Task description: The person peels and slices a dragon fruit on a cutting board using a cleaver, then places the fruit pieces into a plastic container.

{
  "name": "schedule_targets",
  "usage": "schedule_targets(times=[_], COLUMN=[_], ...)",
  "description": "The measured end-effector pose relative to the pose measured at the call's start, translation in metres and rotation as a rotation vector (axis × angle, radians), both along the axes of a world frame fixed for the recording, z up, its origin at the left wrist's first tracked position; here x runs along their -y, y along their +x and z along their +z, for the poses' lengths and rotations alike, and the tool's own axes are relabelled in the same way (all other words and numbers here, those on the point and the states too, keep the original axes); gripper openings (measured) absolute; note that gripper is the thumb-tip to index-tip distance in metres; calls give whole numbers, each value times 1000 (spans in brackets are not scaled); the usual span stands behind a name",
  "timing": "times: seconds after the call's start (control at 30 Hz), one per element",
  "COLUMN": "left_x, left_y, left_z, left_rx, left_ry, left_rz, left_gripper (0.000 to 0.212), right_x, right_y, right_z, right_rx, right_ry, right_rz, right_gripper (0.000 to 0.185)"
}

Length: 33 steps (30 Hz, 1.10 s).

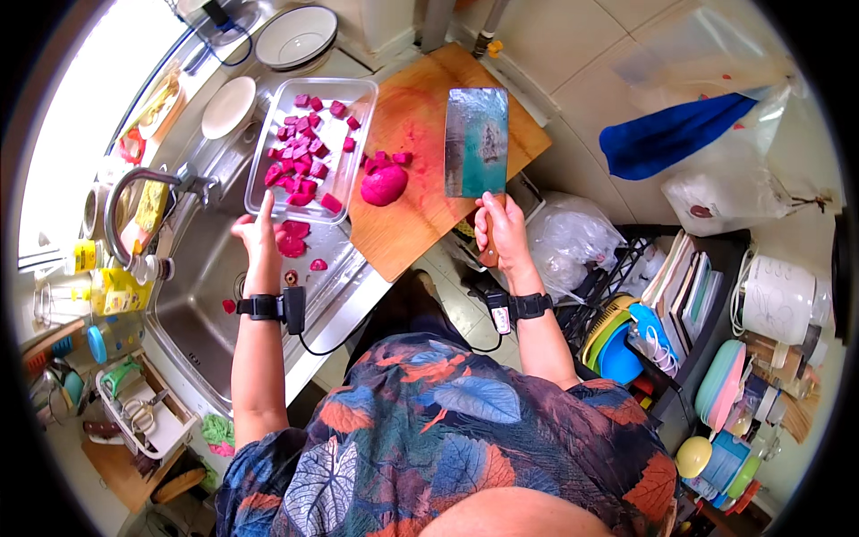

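Note:
My right hand (502,231) grips the wooden handle of a cleaver (476,142), its broad wet blade raised over the right side of a wooden cutting board (396,235). On the board lies a rounded magenta chunk (384,185), beetroot or red dragon fruit, with a few cut cubes (401,158) behind it. To its left, a clear plastic tray (364,101) of magenta cubes (302,144) overlaps the board and reaches over the sink. My left hand (260,235) is at the tray's near left corner, fingers apart; whether it touches the rim is unclear.
Magenta peelings (292,238) lie by the steel sink (201,322), below a curved faucet (117,208). Behind stand a white plate (229,107) and an enamel basin (296,37). Plastic bags (570,235) and a black rack (698,382) are at my right.

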<state>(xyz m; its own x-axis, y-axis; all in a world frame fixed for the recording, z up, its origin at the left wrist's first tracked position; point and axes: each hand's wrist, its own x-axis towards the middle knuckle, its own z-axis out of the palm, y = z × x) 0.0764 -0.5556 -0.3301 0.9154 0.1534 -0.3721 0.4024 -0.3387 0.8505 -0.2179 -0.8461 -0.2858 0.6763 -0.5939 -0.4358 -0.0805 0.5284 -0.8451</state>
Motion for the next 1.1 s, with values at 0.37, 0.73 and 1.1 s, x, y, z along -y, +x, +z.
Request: schedule_targets(times=[0.37, 0.73, 1.1], left_x=[61, 274, 286], left_y=[-51, -155, -209], left_z=[58, 55, 3], left_rx=[-196, -545, -866], left_ry=[-413, -837, -1057], left_rz=[-179, -65, -588], left_gripper=[27, 24, 25], right_x=[4, 2, -9], right_y=[-70, -106, -117], right_z=[20, 54, 72], right_rx=[34, 114, 124], right_ry=[30, 1, 8], right_rz=[-233, -270, -139], right_gripper=[28, 25, 24])
